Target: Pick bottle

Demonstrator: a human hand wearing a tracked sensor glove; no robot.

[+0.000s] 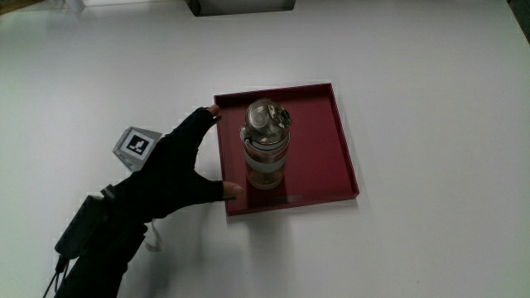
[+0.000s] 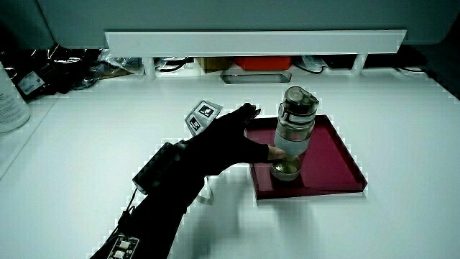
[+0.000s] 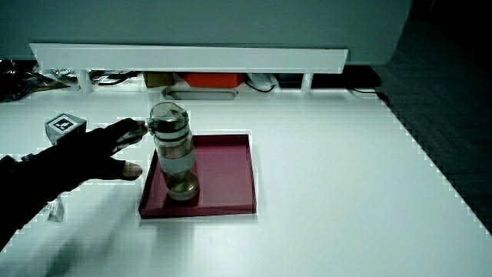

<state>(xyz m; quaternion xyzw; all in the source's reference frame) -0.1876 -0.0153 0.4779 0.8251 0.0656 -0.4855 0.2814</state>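
bottle (image 1: 267,149) stands upright in the dark red tray (image 1: 323,141) on the white surface (image 1: 431,99), in the part of the tray nearest the hand. Clear body, pale band round the middle, lid on. Hand (image 1: 170,170) sits beside the tray, at the tray wall next to the bottle. Grip is wide: fingers spread, thumb (image 1: 232,189) out toward the bottle's base, holding nothing. Whether the thumb touches the bottle, can't tell. Patterned cube (image 1: 137,146) on the back of the glove. Both side views agree: bottle (image 2: 295,133) upright in tray, hand (image 3: 96,154) next to it.
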